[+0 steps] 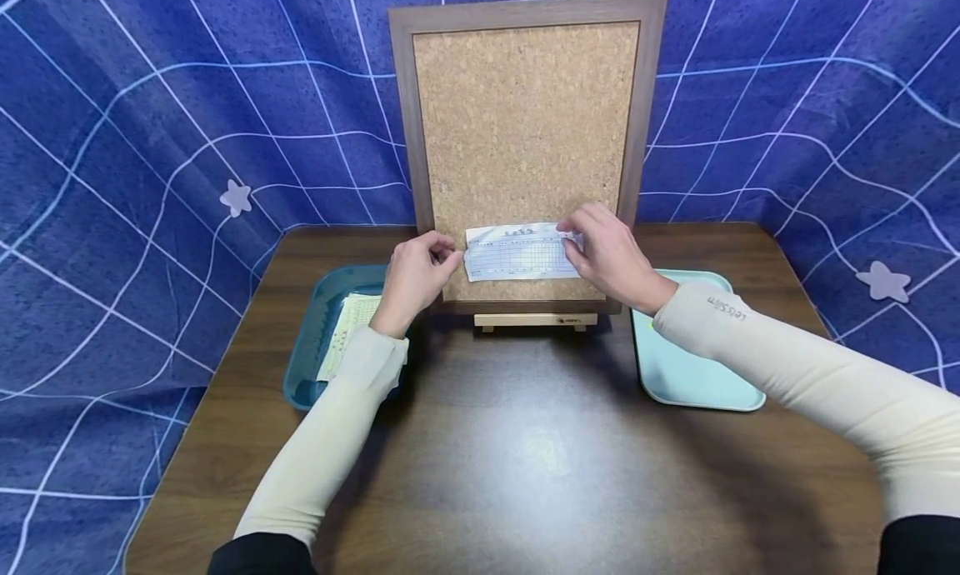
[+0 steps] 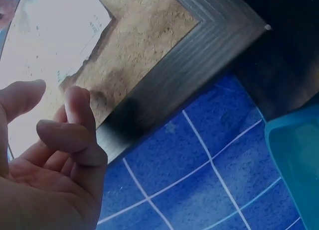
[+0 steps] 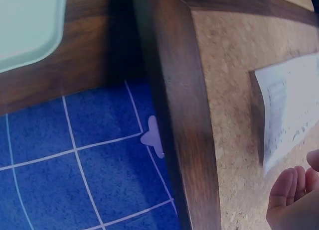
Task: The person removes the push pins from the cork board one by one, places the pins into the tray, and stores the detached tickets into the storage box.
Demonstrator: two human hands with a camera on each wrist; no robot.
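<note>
A white printed form [image 1: 517,254] with a grid of lines lies against the lower part of a framed cork board [image 1: 525,125]. Beside the form's left edge is my left hand [image 1: 417,277]; in the left wrist view its thumb and index finger stand apart with the other fingers loosely bent. My right hand [image 1: 611,254] is at the form's upper right corner, thumb and index finger over the paper. Only part of that hand [image 3: 294,195] shows in the right wrist view, so whether it pinches the form is unclear. The form's edges [image 3: 279,110] stand slightly off the cork.
A small wooden easel [image 1: 536,319] supports the board on the brown table [image 1: 540,475]. To the left, a teal basket [image 1: 300,367] contains yellowish printed sheets [image 1: 352,325]. A light turquoise tray [image 1: 697,375] lies at right, partly under my right arm. Blue cloth [image 1: 150,225] hangs behind.
</note>
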